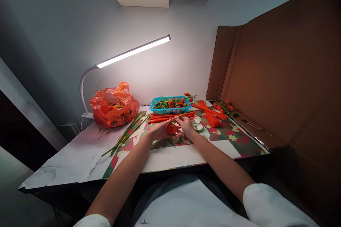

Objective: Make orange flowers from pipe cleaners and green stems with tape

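Note:
My left hand (161, 130) is closed around an orange-red flower (172, 128) with a thin green stem that slants below the palm. Close beside it, my right hand (186, 126) has its thumb and fingertips pinched on a thin green strip (182, 115); whether this is tape or part of the stem I cannot tell. Just right of the right hand, a roll of green tape (198, 127) lies flat on the table. Behind both hands, a row of orange-red fuzzy sticks (157, 118) lies sideways.
A blue basket (170, 111) holds flowers and greenery. Left stand an orange plastic bag (114, 108) and long green stems (125, 136). Right lie crossed orange-red sticks (210, 115) and more flowers (223, 106), beside a cardboard wall (279, 60). A lit lamp (133, 51) hangs above.

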`<state>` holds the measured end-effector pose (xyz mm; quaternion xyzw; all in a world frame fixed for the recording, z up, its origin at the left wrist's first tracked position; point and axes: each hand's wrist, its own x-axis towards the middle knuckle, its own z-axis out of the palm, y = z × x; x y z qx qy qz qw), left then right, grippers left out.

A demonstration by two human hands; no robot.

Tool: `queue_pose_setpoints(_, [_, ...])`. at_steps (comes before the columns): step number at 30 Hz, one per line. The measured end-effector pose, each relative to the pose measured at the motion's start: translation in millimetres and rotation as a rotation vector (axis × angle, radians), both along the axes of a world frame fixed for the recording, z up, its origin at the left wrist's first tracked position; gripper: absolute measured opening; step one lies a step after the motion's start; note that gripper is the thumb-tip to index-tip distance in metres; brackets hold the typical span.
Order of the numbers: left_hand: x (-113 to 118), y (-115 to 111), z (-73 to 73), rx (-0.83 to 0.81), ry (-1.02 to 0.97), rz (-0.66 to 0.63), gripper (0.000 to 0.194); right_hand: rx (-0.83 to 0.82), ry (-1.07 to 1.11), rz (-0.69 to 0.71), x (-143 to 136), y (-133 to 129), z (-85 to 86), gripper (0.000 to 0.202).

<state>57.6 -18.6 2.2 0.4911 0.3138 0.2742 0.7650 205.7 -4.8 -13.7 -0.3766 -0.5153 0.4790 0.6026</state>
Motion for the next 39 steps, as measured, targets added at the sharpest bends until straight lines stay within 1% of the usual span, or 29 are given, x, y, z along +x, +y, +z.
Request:
queue_pose_setpoints(2, [2,-1,0.6,-0.014,-0.033,-0.004,0.041,-0.026,0.025,0.080,-1,0,-0.4,0.038])
queue_pose_setpoints(5, [1,1,-1.4,-0.018,-0.086,0.043,0.029,-0.052,0.053,0.228,0,1,-2.0,0.038])
queue_pose_setpoints(7, [0,3,-3.4,-0.027,-0.092,0.055,0.025,-0.027,0.051,0.268,1,3,-3.8,0.039])
queue_pose_setpoints(9, [1,4,-4.9,-0.031,-0.085,0.058,0.025,0.001,0.034,0.206,2,6,-5.9,0.039])
queue_pose_setpoints(12, [2,4,-5.9,-0.041,-0.075,0.061,0.025,0.027,-0.016,0.058,3,11,-8.3,0.039])
queue_pose_setpoints(17, [3,5,-8.8,-0.065,-0.057,0.042,0.025,-0.011,-0.052,-0.065,8,17,-7.3,0.044])
queue_pose_setpoints(22, [2,6,-10.4,-0.057,-0.060,-0.001,0.024,-0.015,-0.037,-0.098,15,21,-3.9,0.046])
queue_pose_setpoints(27, [4,2,-4.7,-0.061,-0.027,-0.008,0.024,-0.024,-0.033,-0.144,22,25,-2.6,0.047])
queue_pose_setpoints(31, [6,-1,-0.7,-0.085,-0.001,-0.016,0.026,0.004,-0.018,-0.182,27,30,-1.8,0.048])
queue_pose_setpoints(39, [6,-2,-1.0,-0.091,0.000,-0.048,0.025,-0.030,0.006,-0.217,34,36,-3.5,0.048])
